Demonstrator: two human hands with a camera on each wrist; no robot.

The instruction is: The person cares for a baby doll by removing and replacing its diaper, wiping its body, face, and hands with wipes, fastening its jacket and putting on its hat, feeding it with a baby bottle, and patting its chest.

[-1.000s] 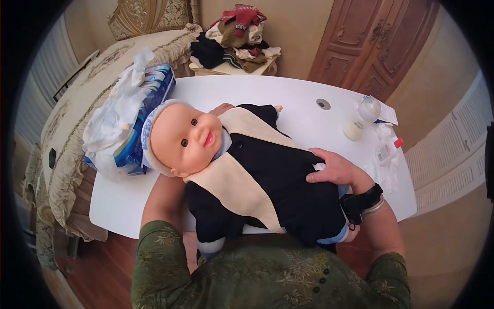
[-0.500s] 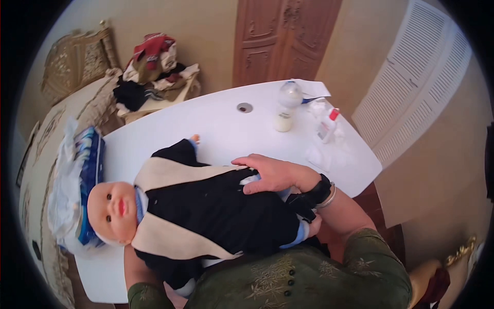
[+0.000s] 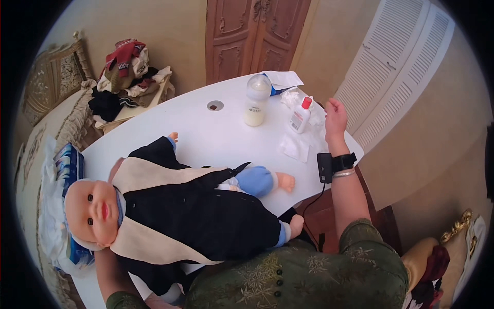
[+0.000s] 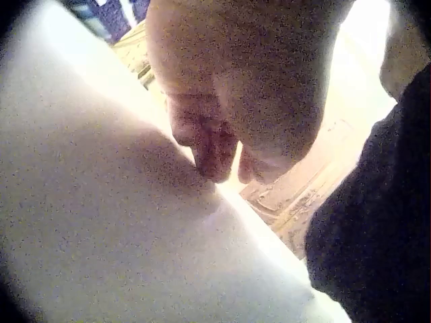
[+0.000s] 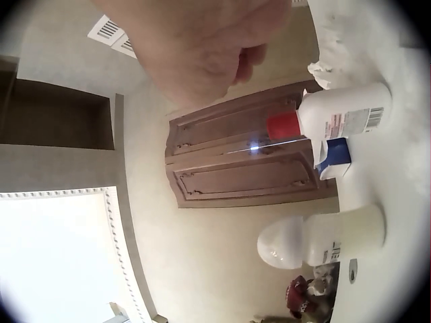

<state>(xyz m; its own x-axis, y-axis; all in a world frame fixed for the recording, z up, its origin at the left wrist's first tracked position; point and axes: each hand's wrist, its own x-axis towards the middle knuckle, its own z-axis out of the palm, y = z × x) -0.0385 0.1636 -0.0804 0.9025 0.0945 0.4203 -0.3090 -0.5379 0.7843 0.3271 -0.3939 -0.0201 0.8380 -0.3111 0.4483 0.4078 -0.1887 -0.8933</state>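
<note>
A baby doll point(image 3: 98, 208) lies on its back in a black jacket point(image 3: 195, 226) with cream lapels. One blue-clad leg point(image 3: 257, 181) sticks out past the jacket's hem. My left forearm runs beneath the doll's neck; a sliver of left hand point(image 3: 117, 167) shows at its far shoulder. In the left wrist view that hand point(image 4: 236, 87) has loosely bent fingers close over the table, holding nothing visible. Off the doll, my right hand point(image 3: 335, 118) hangs in the air with loosely bent, empty fingers. Nearest to it stands a white bottle with a red cap point(image 3: 300, 118).
A baby bottle point(image 3: 254, 110) of milky liquid stands on the white table point(image 3: 195, 134), near its cable hole point(image 3: 215, 105). Crumpled tissues point(image 3: 296, 148) lie around the red-capped bottle. A diaper pack point(image 3: 72, 167) sits left of the doll. Clothes point(image 3: 123, 72) are heaped on a stand behind.
My right hand has let go of the jacket's hem by the doll's legs and moved right and away from me, toward the red-capped bottle. The head view has swung right.
</note>
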